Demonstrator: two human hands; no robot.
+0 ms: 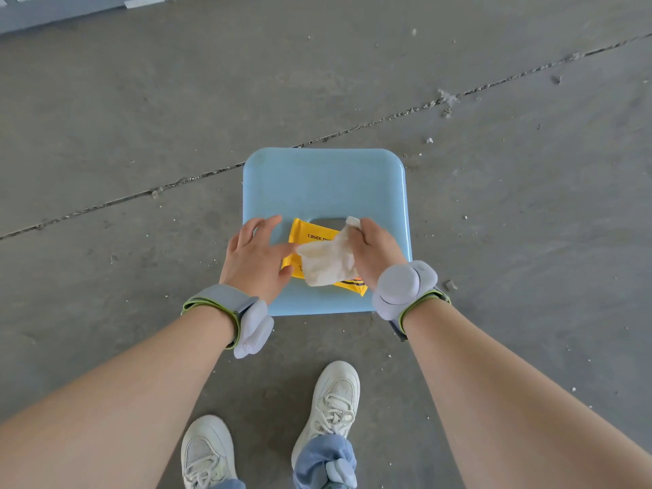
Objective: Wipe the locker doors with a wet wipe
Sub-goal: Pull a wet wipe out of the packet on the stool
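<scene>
**Desk:** What is on your head view?

**Operator:** I see a pale blue plastic stool (324, 185) standing on a grey concrete floor (141, 118), shot from above. A yellow pack (310, 234) printed with black lettering lies on the near half of the stool's seat, partly over its hand slot.

**Desk:** And the wipe?

**Operator:** The wet wipe (328, 264) hangs crumpled just above the pack, over the stool's near half. My right hand (374, 252) grips it, fingers (357, 237) curled round the upper part, with one white end poking out past the knuckles.

**Desk:** Left side?

**Operator:** My left hand (254, 262) sits at the stool's near left. Its fingers (268, 224) are loosely spread and hold nothing. The forefinger reaches to the wipe's left corner, and the thumb lies against the pack's left end. I cannot tell whether the forefinger actually touches the wipe.

**Desk:** Anything else around the stool?

**Operator:** Both my wrists carry grey bands (218, 298) with padded pods. Two white shoes (335, 400) stand on the floor on the near side of the stool. A long crack (388, 118) runs across the floor behind it, with bits of grit scattered to the stool's right.
</scene>
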